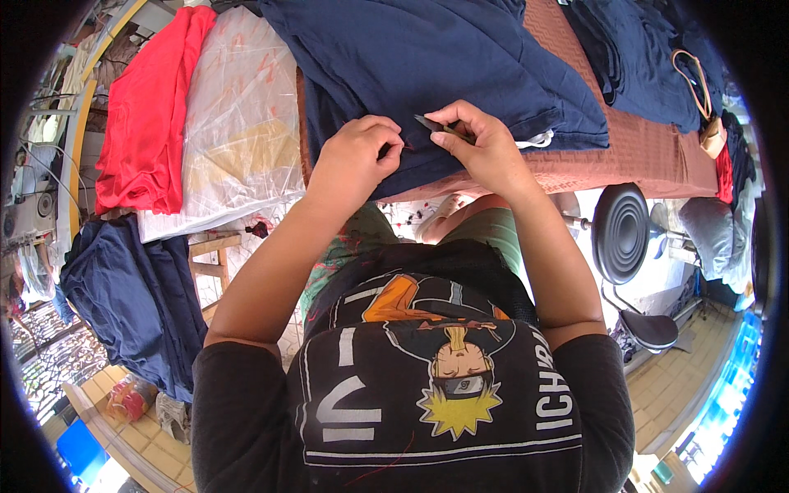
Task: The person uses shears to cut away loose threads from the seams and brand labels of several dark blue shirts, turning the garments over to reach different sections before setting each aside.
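Two bare hands face each other over a dark blue cloth, a narrow gap of fabric between them. The right hand is closed, thumb and fingers pinching a small dark tool whose pointed end sticks out past the fingertips. That tool's long axis runs from the right palm outward to the left, slanting a little away from the body, so its point faces the gap and the left hand is the nearer thing beyond it. The left hand has its fingers curled in toward the thumb; whether it pinches a thread or a bit of cloth, I cannot tell. The cloth lies directly beneath both grips, spreading mostly away from the body, while its near edge runs sideways just on the body side of them. Right of the right grip, just beside the wrist, a white strip shows at the cloth's edge
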### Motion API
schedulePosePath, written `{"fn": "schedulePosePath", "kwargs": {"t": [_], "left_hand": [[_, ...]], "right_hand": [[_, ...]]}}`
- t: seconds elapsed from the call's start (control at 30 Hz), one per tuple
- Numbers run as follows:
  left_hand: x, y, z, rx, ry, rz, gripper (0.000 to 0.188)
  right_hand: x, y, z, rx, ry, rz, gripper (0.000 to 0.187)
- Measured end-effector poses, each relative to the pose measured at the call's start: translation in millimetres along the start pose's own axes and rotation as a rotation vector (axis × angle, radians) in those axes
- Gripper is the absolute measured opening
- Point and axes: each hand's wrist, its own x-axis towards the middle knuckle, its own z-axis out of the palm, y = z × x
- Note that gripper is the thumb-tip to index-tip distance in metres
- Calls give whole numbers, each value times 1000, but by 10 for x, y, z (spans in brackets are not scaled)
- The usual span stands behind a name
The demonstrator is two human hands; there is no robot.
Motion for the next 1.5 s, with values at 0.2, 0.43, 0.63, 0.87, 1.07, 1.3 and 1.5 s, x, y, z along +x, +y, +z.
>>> {"fn": "schedulePosePath", "kwargs": {"t": [0.2,0.43,0.63,0.87,1.07,1.3,1.5], "left_hand": [[68,-77,-149,-360,-182,-276,12],[86,-98,-156,-490,-229,-386,14],[103,-63,-171,-467,-252,-407,14],[91,-137,-131,-562,-211,-371,22],[100,-135,-146,-585,-214,-390,21],[151,260,-924,-400,-397,217,19],[92,633,-1893,-194,-437,527,21]], "right_hand": [[-18,-81,-31,-69,-68,-33,20],[-22,-157,-61,-134,-119,-78,21],[1,-135,-39,-224,-122,-163,20],[24,-87,15,-219,-88,-185,21],[-9,-157,-89,-45,-182,-53,20],[9,-147,-76,-242,-106,-221,21],[-40,-212,-289,-170,6,-152,23]]}}
